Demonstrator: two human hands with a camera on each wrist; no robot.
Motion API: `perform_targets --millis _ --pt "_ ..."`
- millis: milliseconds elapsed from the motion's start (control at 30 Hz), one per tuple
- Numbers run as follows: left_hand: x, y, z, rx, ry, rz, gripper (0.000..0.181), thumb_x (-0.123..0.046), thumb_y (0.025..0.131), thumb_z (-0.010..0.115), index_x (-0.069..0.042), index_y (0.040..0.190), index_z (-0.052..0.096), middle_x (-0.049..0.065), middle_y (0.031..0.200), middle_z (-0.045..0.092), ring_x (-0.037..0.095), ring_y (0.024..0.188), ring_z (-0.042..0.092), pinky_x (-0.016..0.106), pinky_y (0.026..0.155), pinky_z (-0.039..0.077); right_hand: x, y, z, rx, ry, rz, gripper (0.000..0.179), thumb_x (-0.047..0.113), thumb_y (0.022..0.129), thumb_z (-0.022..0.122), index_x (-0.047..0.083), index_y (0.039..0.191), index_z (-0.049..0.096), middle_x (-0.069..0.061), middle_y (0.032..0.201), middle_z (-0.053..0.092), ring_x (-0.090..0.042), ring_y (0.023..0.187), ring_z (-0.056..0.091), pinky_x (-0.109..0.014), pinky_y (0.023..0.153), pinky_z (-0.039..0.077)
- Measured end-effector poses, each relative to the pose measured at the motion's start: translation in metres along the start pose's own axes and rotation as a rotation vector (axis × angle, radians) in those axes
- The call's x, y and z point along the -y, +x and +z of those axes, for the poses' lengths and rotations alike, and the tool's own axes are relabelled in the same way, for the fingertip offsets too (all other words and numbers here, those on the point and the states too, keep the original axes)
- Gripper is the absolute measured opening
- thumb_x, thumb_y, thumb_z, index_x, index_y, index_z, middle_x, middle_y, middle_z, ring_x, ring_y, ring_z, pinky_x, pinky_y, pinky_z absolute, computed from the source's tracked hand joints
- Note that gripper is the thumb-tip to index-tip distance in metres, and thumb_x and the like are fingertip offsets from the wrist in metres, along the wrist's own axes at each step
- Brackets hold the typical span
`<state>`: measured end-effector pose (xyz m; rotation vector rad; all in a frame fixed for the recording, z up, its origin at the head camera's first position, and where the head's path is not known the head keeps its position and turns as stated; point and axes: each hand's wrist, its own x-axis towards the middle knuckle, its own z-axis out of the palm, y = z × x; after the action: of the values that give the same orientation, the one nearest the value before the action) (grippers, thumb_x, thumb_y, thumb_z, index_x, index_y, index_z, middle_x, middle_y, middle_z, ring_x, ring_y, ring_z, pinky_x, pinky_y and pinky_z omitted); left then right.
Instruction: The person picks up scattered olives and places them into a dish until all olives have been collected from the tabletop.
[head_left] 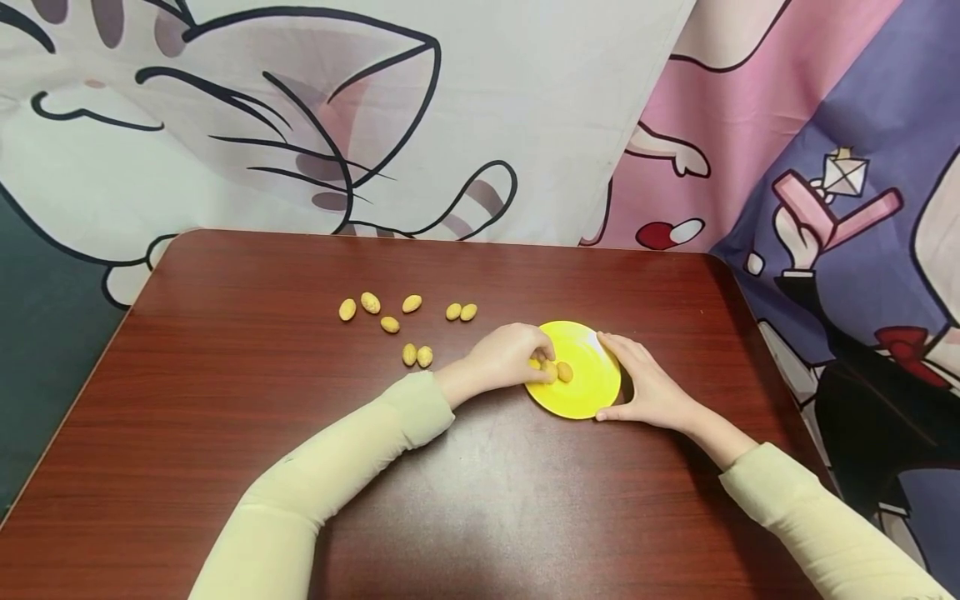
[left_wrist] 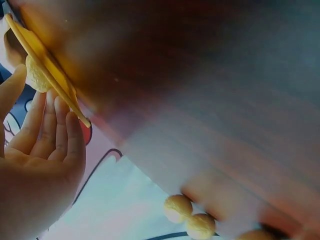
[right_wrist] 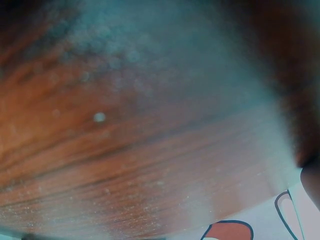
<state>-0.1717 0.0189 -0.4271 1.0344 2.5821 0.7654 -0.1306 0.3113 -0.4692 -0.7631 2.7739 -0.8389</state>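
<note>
A round yellow plate (head_left: pixel 592 387) lies on the table, with a few small yellow oval pieces (head_left: pixel 565 372) near its left side. My left hand (head_left: pixel 513 357) reaches over the plate's left rim and pinches one yellow oval piece (left_wrist: pixel 37 75) between thumb and fingertips, low against the plate. Part of what lies under these fingers is hidden. On the opposite side, my right hand (head_left: pixel 648 392) holds the plate's right rim, fingers at the back and thumb at the front. The right wrist view shows mostly blurred tabletop.
Several more yellow oval pieces (head_left: pixel 390 325) are scattered left of the plate, some in touching pairs. The reddish-brown table (head_left: pixel 480 500) has rounded far corners. Behind it hangs a cloth (head_left: pixel 570 108) printed with cartoon figures.
</note>
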Motion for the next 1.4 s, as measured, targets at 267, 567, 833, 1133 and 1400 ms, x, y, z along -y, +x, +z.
perform_targets --millis 267,567,833,1133,1400 --pt "0.009 -0.014 -0.018 -0.033 -0.023 -0.016 0.025 -0.019 0.093 0.084 -0.009 0.115 0.078 0.005 0.113 0.076 0.021 0.103 0.071 0.034 0.095 0.057 -0.002 0.001 -0.001 -0.005 -0.007 -0.008 0.128 0.039 0.066 0.101 0.006 0.166 0.03 -0.025 0.165 0.037 -0.047 0.151 0.031 -0.074 0.116 0.031" --pt "0.029 -0.034 -0.05 -0.139 -0.045 -0.078 0.029 -0.017 0.091 0.086 -0.009 0.118 0.078 0.005 0.116 0.078 0.021 0.108 0.073 0.036 0.099 0.059 -0.002 0.002 -0.001 -0.011 -0.007 -0.011 0.127 0.04 0.067 0.101 0.006 0.166 0.03 -0.026 0.165 0.038 -0.047 0.152 0.031 -0.074 0.116 0.031" --pt "0.056 -0.058 -0.079 -0.261 -0.052 -0.151 0.026 -0.014 0.091 0.084 -0.007 0.115 0.078 0.009 0.114 0.077 0.027 0.107 0.072 0.042 0.098 0.058 -0.003 0.0 0.0 -0.007 0.0 -0.001 0.126 0.04 0.067 0.1 0.008 0.167 0.029 -0.024 0.165 0.038 -0.046 0.152 0.031 -0.074 0.117 0.032" --pt "0.093 -0.094 -0.099 -0.334 -0.085 -0.27 0.026 -0.011 0.093 0.082 -0.004 0.117 0.076 0.014 0.117 0.075 0.034 0.108 0.07 0.048 0.095 0.056 -0.005 -0.001 0.002 -0.011 0.003 -0.006 0.127 0.041 0.067 0.1 0.008 0.167 0.029 -0.024 0.165 0.038 -0.045 0.152 0.031 -0.073 0.117 0.032" --pt "0.122 -0.12 -0.104 -0.381 -0.085 -0.349 0.026 -0.01 0.094 0.079 -0.001 0.118 0.075 0.018 0.115 0.075 0.035 0.106 0.07 0.05 0.094 0.055 -0.004 -0.002 0.002 -0.023 -0.002 -0.018 0.126 0.04 0.067 0.1 0.007 0.166 0.031 -0.024 0.164 0.039 -0.046 0.151 0.032 -0.074 0.116 0.032"
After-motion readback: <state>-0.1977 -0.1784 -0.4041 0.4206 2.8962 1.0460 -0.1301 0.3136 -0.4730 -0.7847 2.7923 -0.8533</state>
